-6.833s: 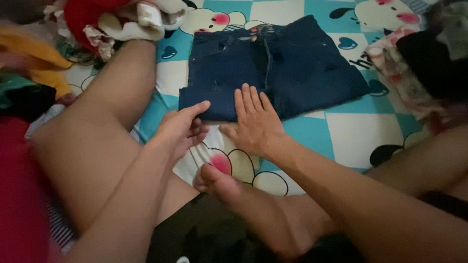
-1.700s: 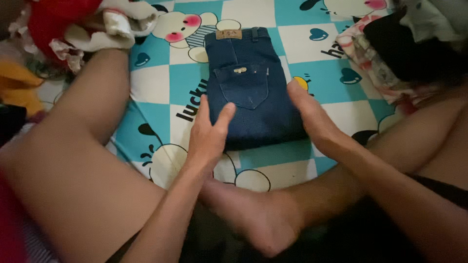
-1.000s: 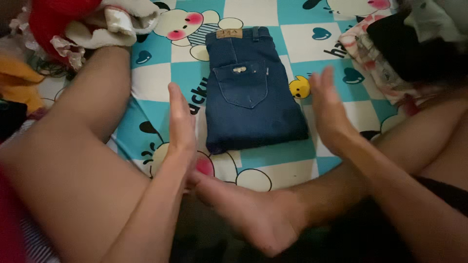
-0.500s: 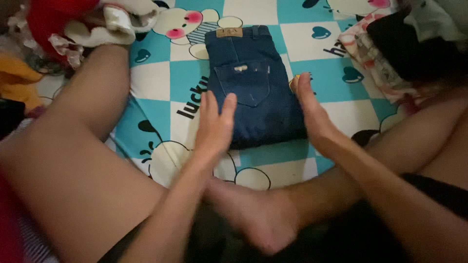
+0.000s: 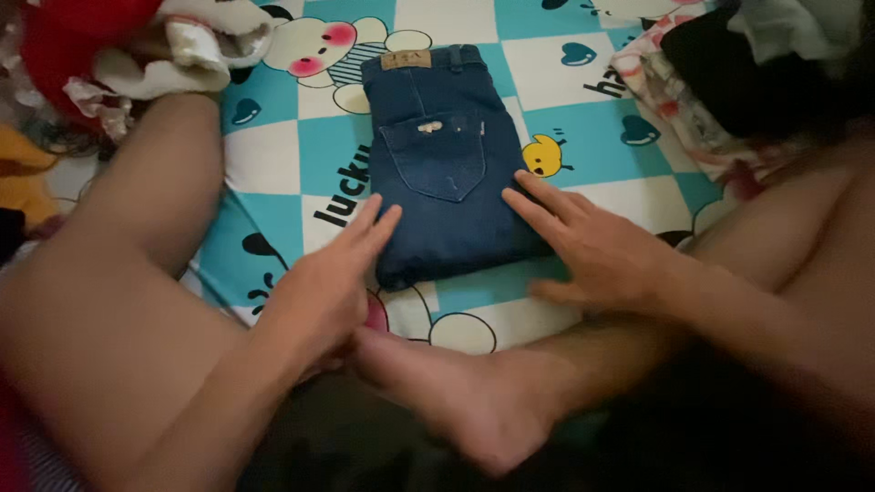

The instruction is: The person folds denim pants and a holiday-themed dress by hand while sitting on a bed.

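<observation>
Both hands are flat and open, nothing gripped: the left hand [image 5: 330, 281] lies with fingertips touching the near left corner of the folded jeans [image 5: 444, 155], and the right hand [image 5: 597, 248] presses its spread fingers on the near right edge. The jeans sit as a neat dark-blue rectangle on the cartoon-print sheet [image 5: 583, 137], waistband at twelve o'clock, back pocket up, fold at six o'clock toward the person's foot [image 5: 456, 401]. To my eye this is the squaring-up: keep the palms low, press evenly from both sides, and smooth outward so the edges stay aligned. A heap of red and white clothes [image 5: 137, 46] lies at ten o'clock, more laundry [image 5: 729, 73] at two o'clock.
</observation>
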